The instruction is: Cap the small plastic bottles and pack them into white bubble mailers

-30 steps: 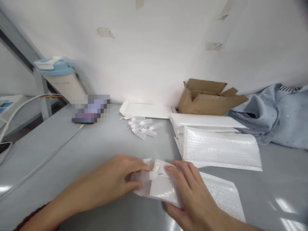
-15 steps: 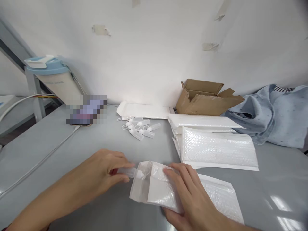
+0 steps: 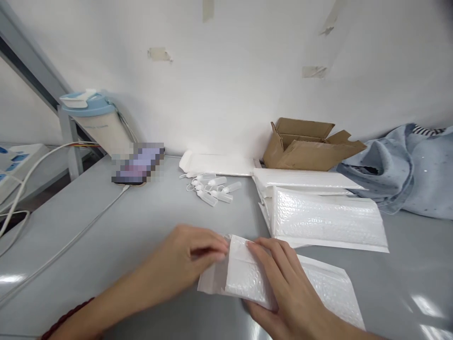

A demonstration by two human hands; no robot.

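A white bubble mailer [image 3: 318, 293] lies on the grey table [image 3: 141, 222] close in front of me. My left hand [image 3: 187, 255] is at its open left end, fingers pressed together on the edge of the mouth. My right hand [image 3: 283, 288] lies over the mailer's middle with fingers curled on its upper edge, gripping it. No small bottle shows at the mouth; whatever is inside the mailer is hidden. A heap of several small clear bottles [image 3: 212, 189] lies farther back on the table, out of reach of both hands.
A stack of white bubble mailers [image 3: 325, 217] lies to the right, with an open cardboard box [image 3: 307, 144] and blue cloth [image 3: 406, 165] behind. Another flat white mailer [image 3: 215, 163] rests by the wall. At the left are a phone [image 3: 138, 165] on a white cable [image 3: 71, 241] and a blue-lidded container [image 3: 95, 118].
Half a second ago my left hand held a small clear bottle at the mailer's mouth. The bottle is now out of sight and my left fingers have closed on the mouth's edge.
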